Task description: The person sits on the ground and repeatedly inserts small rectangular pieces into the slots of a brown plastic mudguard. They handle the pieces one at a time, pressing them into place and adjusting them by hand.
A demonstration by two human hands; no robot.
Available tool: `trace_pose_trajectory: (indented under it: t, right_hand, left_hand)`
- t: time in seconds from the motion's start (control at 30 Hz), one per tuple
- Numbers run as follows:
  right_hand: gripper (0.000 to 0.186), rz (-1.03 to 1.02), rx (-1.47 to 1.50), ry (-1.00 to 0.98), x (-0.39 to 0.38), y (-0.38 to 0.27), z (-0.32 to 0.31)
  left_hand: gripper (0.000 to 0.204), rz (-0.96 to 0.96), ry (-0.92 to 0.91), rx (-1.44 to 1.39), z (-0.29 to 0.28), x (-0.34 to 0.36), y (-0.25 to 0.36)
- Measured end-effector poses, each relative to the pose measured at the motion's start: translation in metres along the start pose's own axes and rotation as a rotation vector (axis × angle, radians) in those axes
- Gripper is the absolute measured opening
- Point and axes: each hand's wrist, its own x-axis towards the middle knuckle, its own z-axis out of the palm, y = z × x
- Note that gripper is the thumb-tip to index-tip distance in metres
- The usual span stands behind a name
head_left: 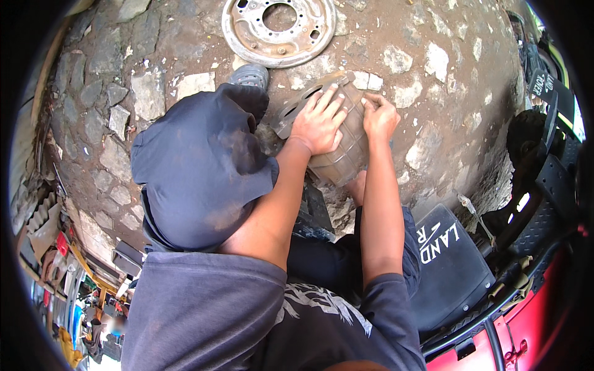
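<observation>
A brownish metal casing point(334, 162) with a grid of raised ribs and round openings along its left side stands tilted on the ground in front of me. My left hand point(322, 123) lies across its upper face, fingers stretched and spread, the palm against the ribs. At the casing's right edge is my right hand point(380, 117), its thumb and forefinger pinched together and the other fingers curled. Whatever is between those fingertips is too small or hidden to make out. Just beyond the casing a round, worn metal plate point(247, 34) with a large centre hole and several smaller holes lies flat.
My grey clog point(250, 76) rests between plate and casing. The ground is packed dirt with embedded stones point(148, 93). On the right hangs a black mud flap point(455, 272) beside a red vehicle body point(529, 331). Mixed clutter point(83, 303) fills the lower left.
</observation>
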Motion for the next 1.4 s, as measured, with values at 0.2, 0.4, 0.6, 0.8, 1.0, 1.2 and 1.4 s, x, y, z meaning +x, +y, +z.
trace_pose_trajectory:
  t: [0.2,0.4,0.6,0.8,1.0,1.2,1.4]
  right_hand:
    - [0.02,0.027,0.087,-0.108,-0.013,-0.018,-0.007]
    - [0.019,0.056,0.01,0.05,0.004,-0.011,0.002]
    - [0.021,0.05,0.03,-0.079,-0.007,-0.008,0.003]
    - [0.025,0.096,-0.054,-0.05,0.015,0.004,0.001]
    - [0.024,0.124,-0.007,-0.074,0.007,-0.002,0.003]
    - [0.022,0.081,-0.012,-0.049,0.004,0.003,0.005]
    - [0.019,0.182,-0.019,-0.051,0.012,-0.008,-0.001]
  left_hand:
    - [0.054,-0.054,0.019,0.027,-0.001,-0.006,-0.003]
    - [0.055,-0.011,0.002,0.001,0.001,0.001,0.0]
    - [0.055,-0.041,0.0,0.029,-0.002,-0.004,-0.002]
    - [0.053,-0.007,-0.003,0.001,0.003,0.001,0.0]
    - [0.052,-0.013,0.018,0.019,-0.001,0.0,-0.001]
    - [0.052,-0.005,0.031,0.028,0.001,0.0,-0.002]
    - [0.052,-0.015,0.02,0.026,0.0,0.0,0.001]
